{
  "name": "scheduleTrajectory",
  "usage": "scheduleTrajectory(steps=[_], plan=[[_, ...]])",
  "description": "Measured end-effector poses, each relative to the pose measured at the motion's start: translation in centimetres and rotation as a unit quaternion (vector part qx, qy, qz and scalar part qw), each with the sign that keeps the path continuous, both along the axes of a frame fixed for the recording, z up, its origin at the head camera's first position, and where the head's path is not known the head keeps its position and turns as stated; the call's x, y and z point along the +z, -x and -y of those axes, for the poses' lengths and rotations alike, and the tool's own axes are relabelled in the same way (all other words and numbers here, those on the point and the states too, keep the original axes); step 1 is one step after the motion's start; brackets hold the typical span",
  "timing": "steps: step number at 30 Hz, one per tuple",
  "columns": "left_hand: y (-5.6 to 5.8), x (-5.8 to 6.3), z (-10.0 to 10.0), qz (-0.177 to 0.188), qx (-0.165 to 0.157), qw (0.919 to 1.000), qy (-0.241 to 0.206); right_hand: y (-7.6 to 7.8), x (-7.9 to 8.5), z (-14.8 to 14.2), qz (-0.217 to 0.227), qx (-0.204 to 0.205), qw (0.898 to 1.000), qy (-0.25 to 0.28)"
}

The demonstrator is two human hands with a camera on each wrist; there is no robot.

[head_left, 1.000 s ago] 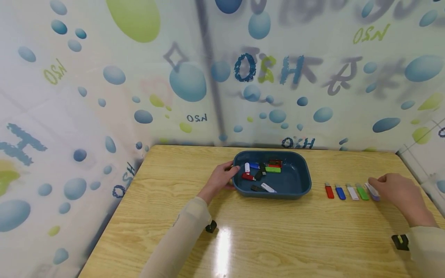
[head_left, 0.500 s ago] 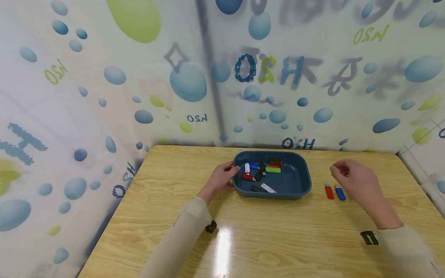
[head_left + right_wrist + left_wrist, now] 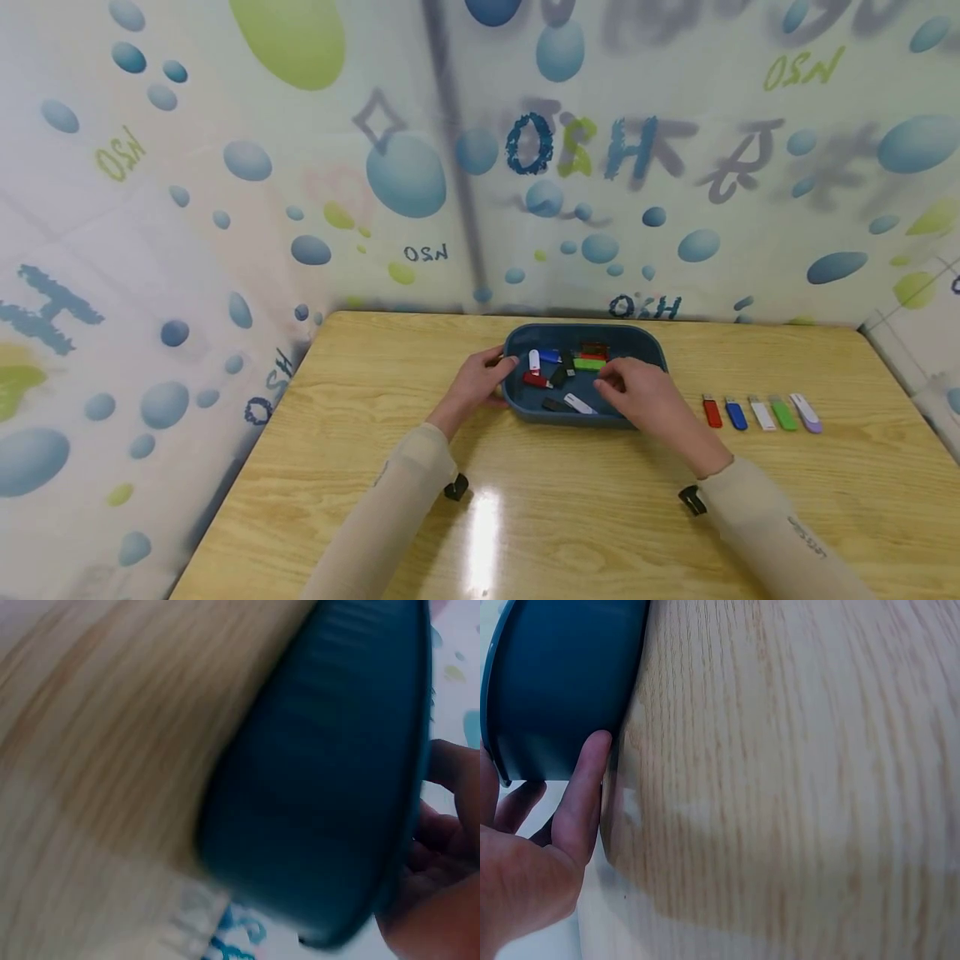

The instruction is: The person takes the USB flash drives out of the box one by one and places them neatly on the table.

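Note:
A dark blue plastic bin stands on the table, with several USB sticks in it. My left hand grips its left end, thumb over the rim and fingers against the outer wall. Over the bin's right half reaches my right hand, fingers loosely bent, with nothing seen between them. Its fingertips are close to a green USB stick in the bin. A white USB stick, a dark red one and a blue one lie there too. In the right wrist view, the bin's wall hides the inside.
Right of the bin, USB sticks lie in a row: red, blue, white, green and white-and-purple. The wooden table meets a patterned wall at its back and left.
My right hand has moved left from the white-and-purple USB stick at the row's right end, across the row, to over the bin. My left hand has stayed on the bin's rim.

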State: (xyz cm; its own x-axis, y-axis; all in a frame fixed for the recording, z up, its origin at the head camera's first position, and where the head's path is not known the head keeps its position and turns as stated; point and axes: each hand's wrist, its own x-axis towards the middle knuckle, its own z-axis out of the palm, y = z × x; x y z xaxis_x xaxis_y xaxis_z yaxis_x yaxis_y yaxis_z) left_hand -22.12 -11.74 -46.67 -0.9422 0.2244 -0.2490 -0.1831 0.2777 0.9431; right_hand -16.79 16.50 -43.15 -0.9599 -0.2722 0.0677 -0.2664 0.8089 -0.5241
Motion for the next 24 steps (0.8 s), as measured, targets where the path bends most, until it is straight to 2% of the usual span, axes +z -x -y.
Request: scheduleTrajectory(steps=[7, 16, 24], plan=[[0.2, -0.1, 0.0, 0.002, -0.001, 1.0000, -0.001, 1.6, -0.9, 1.9, 0.052, 0.038, 0.998, -0.024], [0.3, -0.1, 0.0, 0.006, 0.000, 1.0000, 0.002, 3.1, -0.9, 2.4, 0.149, 0.065, 0.985, -0.057], [0.2, -0.2, 0.1, 0.008, -0.001, 1.0000, 0.003, 3.5, -0.6, 2.7, 0.176, 0.079, 0.977, -0.094]])
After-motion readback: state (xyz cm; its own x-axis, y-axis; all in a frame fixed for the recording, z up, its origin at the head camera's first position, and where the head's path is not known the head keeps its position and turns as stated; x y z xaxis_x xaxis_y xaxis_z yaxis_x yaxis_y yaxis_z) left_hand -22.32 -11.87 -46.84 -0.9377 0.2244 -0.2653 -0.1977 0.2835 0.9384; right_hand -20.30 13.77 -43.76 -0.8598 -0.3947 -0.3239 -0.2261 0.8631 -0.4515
